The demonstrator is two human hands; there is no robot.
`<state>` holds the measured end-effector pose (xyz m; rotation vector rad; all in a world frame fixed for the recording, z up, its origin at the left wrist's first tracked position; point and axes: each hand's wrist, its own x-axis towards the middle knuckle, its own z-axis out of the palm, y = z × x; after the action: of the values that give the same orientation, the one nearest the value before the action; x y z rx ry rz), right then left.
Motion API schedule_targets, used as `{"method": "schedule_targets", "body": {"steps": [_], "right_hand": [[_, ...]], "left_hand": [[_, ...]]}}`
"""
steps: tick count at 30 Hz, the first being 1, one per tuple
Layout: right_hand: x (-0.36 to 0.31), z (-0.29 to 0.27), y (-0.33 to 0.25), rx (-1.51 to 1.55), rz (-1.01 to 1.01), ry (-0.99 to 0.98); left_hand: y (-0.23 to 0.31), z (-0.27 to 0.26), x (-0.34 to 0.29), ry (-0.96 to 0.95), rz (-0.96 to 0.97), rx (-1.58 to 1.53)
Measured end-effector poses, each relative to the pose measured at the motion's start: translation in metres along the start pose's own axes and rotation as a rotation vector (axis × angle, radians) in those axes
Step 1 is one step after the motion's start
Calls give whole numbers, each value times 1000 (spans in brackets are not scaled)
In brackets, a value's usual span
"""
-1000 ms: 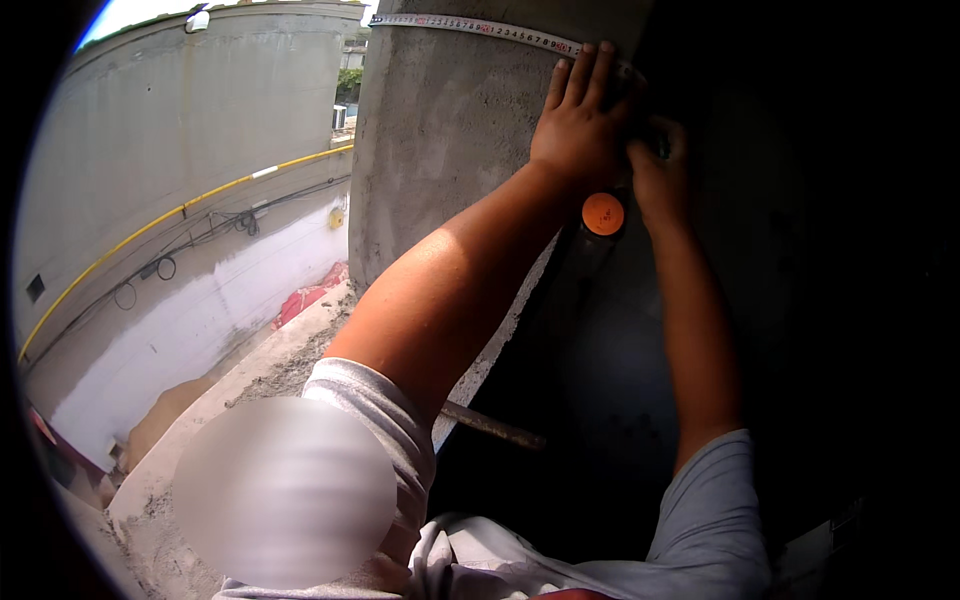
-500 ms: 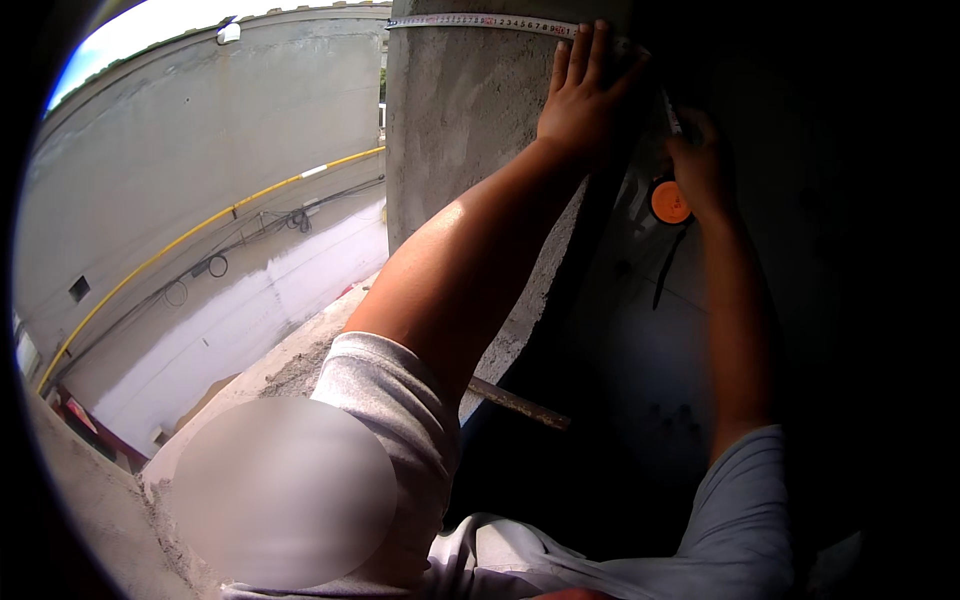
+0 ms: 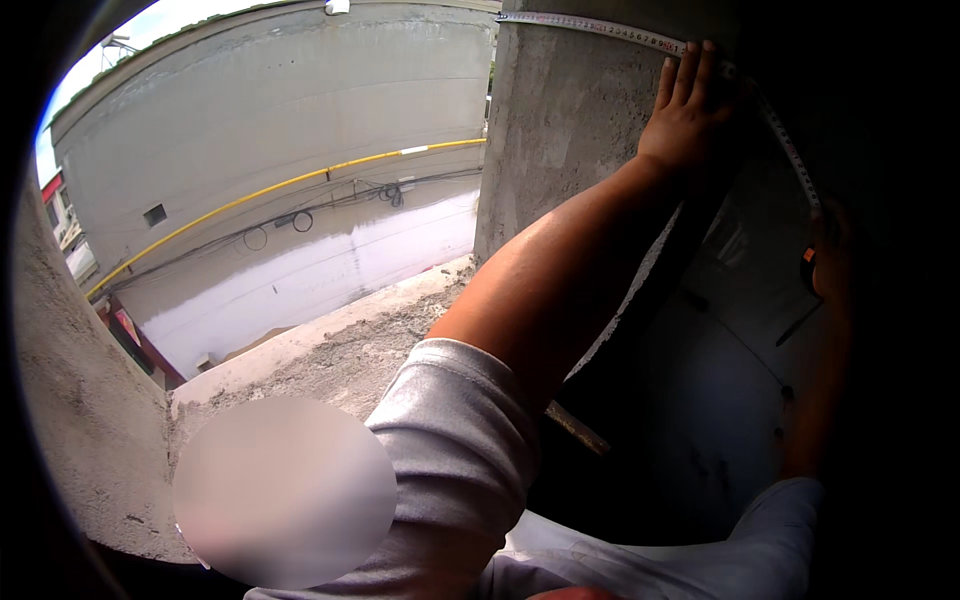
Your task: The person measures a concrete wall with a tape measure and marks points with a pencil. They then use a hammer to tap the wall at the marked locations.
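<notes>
My left hand (image 3: 685, 130) lies with its fingers stretched out against the concrete wall face (image 3: 560, 110), near its dark edge. Its fingertips touch the lower edge of a white measuring blade (image 3: 600, 27) that runs across the top of this face. Past the hand, the blade bends round the edge and slants down into shadow. There my right hand (image 3: 834, 262) is closed around the tape measure (image 3: 808, 262), whose orange and black case shows at the fingers. A dark strap (image 3: 797, 327) hangs below it. Deep shade hides part of the right fingers.
A rough concrete sill (image 3: 330, 345) borders the opening at left. Outside, a grey wall (image 3: 300, 100) carries a yellow pipe (image 3: 290, 188) and dark cables. A rusty bar (image 3: 578, 428) juts out below my left arm. A blurred oval (image 3: 285, 490) covers the lower left.
My right hand has moved right and down with the tape measure, and more blade shows between the hands. The view has shifted left; my left hand stays at the wall edge.
</notes>
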<state>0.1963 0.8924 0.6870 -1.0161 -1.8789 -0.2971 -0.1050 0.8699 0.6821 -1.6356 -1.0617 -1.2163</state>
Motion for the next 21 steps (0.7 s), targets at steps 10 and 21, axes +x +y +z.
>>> {"method": "schedule_targets", "body": {"steps": [10, 21], "right_hand": [[60, 11, 118, -217, -144, 111], [-44, 25, -65, 587, -345, -566]], "left_hand": [[1, -11, -7, -84, 8, 186], [35, -198, -80, 1, -24, 395]]}}
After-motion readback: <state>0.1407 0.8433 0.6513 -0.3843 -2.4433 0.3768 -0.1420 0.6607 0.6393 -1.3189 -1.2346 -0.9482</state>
